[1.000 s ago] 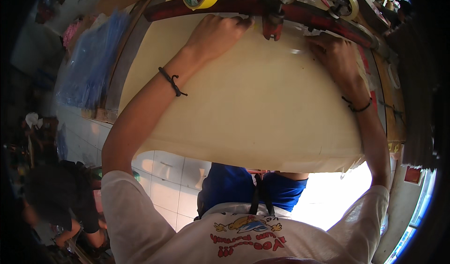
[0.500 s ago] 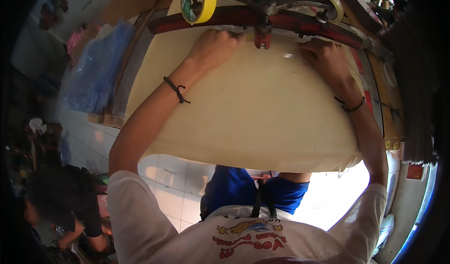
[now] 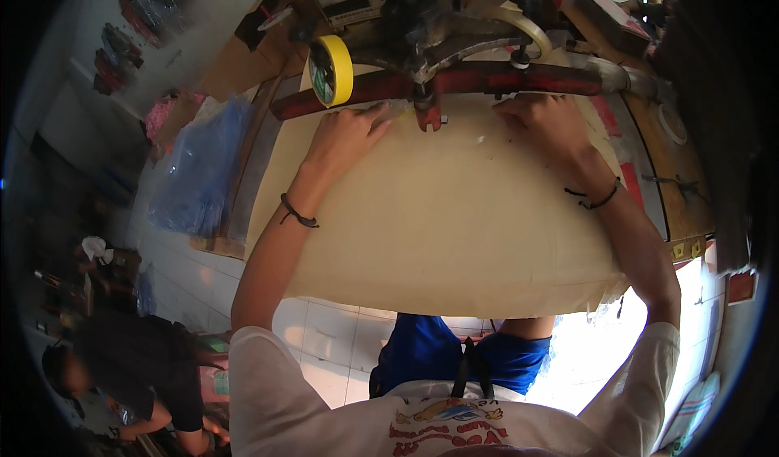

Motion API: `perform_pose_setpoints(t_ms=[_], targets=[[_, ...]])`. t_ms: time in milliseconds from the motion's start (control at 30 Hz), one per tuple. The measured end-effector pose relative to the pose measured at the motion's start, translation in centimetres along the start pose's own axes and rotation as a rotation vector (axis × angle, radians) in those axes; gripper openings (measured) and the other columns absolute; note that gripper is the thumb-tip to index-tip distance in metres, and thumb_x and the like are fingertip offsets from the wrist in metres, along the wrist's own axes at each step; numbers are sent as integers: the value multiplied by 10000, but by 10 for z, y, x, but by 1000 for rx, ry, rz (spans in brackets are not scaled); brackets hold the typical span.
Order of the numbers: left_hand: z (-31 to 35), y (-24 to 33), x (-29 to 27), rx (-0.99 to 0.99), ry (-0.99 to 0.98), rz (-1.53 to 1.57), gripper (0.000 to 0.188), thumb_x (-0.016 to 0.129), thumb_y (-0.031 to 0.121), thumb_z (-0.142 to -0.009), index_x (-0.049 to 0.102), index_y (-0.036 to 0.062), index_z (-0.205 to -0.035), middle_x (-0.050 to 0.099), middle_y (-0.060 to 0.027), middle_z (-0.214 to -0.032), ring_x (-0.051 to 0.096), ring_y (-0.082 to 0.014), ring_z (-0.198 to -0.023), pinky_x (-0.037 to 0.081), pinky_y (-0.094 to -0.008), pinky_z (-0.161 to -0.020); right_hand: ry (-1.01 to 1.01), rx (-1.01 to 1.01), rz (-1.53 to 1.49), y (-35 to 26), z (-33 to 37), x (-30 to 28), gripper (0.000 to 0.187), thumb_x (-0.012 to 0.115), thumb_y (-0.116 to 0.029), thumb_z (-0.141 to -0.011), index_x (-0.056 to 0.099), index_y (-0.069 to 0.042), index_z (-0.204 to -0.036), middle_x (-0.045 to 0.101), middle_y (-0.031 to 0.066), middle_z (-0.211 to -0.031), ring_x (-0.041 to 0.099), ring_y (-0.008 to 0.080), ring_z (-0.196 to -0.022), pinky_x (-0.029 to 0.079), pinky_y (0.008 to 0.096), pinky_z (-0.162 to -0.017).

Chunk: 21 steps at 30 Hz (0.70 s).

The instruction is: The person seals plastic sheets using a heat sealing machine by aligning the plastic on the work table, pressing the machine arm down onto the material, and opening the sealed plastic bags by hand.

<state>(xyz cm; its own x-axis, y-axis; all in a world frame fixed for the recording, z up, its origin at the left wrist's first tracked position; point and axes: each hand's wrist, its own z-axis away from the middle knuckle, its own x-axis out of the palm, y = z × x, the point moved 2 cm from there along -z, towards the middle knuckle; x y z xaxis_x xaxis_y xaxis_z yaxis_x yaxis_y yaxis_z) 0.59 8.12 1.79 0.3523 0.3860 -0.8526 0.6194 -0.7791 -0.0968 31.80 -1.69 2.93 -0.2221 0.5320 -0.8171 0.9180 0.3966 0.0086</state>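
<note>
1. Large cream-coloured flat board (image 3: 454,222): lies across the table (image 3: 661,181) and covers most of it; its near edge overhangs the white tiled floor (image 3: 324,335).
2. Left hand (image 3: 345,136): rests palm down on the board's far part, fingers spread and pointing at the dark red curved metal arm (image 3: 487,79); the grip is open, holding nothing. A black cord bracelet (image 3: 296,213) circles the wrist.
3. Right hand (image 3: 540,120): pressed flat on the board just below the same red arm, grip open, fingertips touching or nearly touching the arm.
4. Roll of yellow tape (image 3: 333,69): stands on edge at the red arm's left end, just beyond the left hand.
5. Blue plastic sheeting (image 3: 199,173): heaped beside the table's left side.
6. Another person in dark clothing (image 3: 134,368): crouches low at the left, well apart.
</note>
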Motion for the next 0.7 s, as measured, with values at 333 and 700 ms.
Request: perform_pose_setpoints(t_ms=[333, 700], targets=[[2, -15, 14, -273, -194, -255, 337, 541, 300, -1012, 691, 177, -1287, 692, -177, -745, 686, -366, -667, 556, -486, -648, -249, 22, -225, -13, 7, -9, 196, 683, -111, -850, 769, -90, -1024, 739, 104, -925, 709, 295, -809, 560, 409, -768], [16, 1, 3, -245, -398, -290, 468, 431, 336, -1048, 599, 38, -1368, 694, -184, -736, 696, -371, -673, 544, -511, -634, -273, 20, -232, -24, 17, -5, 289, 667, -191, -907, 717, -23, -1136, 642, 163, -1253, 607, 322, -1171, 525, 424, -969]])
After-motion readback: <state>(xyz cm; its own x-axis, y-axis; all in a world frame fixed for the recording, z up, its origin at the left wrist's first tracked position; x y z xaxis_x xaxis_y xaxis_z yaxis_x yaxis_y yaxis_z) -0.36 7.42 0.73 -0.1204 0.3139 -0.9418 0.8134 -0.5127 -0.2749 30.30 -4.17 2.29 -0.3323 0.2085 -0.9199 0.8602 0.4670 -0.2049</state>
